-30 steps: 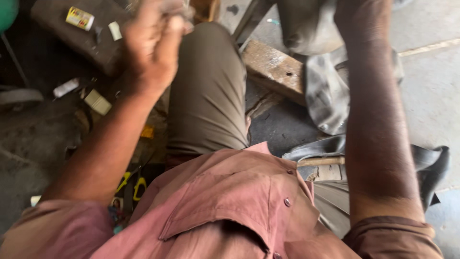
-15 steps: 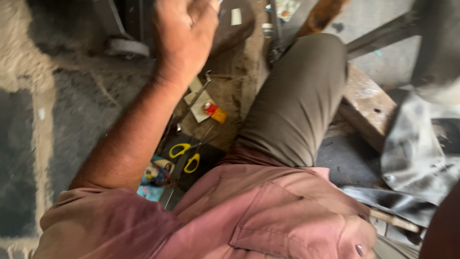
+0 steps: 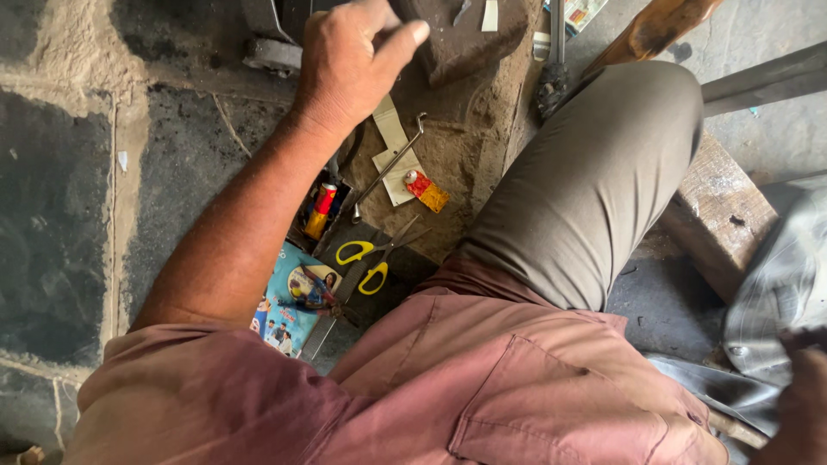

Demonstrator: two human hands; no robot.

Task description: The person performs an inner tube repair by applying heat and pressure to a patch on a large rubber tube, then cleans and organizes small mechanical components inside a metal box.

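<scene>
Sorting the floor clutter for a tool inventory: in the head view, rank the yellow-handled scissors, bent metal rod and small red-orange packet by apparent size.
1. yellow-handled scissors
2. bent metal rod, nearly alike in length, so unsure
3. small red-orange packet, clearly smallest

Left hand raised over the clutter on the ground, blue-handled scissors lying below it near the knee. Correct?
Not quite. The scissors have yellow handles, not blue; the head view shows this. The rest holds: the left hand is raised over the clutter on the ground, and the scissors lie below it, near the knee.
</scene>
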